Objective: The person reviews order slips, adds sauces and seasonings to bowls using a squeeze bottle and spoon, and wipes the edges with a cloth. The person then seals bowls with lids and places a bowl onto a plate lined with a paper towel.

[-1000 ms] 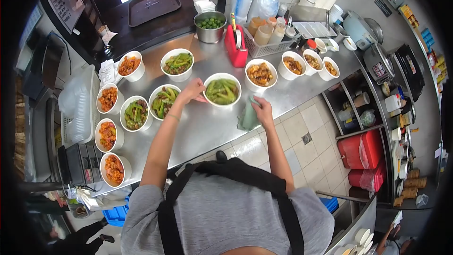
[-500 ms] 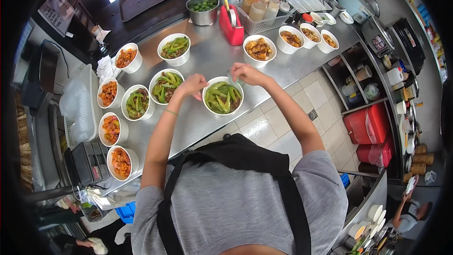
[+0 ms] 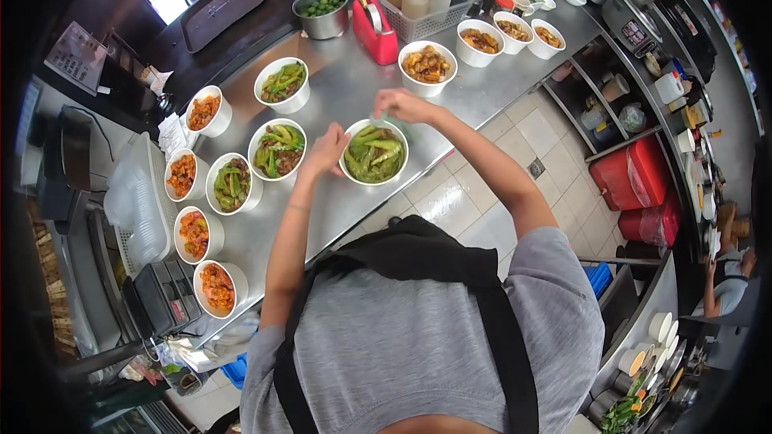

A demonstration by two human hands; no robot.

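Observation:
A white round bowl (image 3: pixel 375 180) of long green peppers over darker food stands on the steel counter in front of me. At its far rim, my right hand (image 3: pixel 402 105) is closed in a pinch. A see-through piece of plastic shows faintly below those fingertips; its full shape is unclear. Beside the left rim is my left hand (image 3: pixel 327 150), fingers curled together; what they grip, if anything, is hidden. Similar pepper bowls stand left of it: a near one (image 3: pixel 277 149), one farther back (image 3: pixel 282 86) and another (image 3: pixel 233 184) at the left.
Bowls of orange-red food, such as one (image 3: pixel 215 288), line the counter's left side. Bowls of brown chunks (image 3: pixel 427 67) stand to the right. Behind are a red tape dispenser (image 3: pixel 375 34), a metal pot of green fruit (image 3: pixel 325 21) and a basket of sauce bottles (image 3: pixel 434 24).
My view has shifted and turned slightly. Both hands stay around the same pepper bowl; the right fingers have moved a little outward, toward the far rim.

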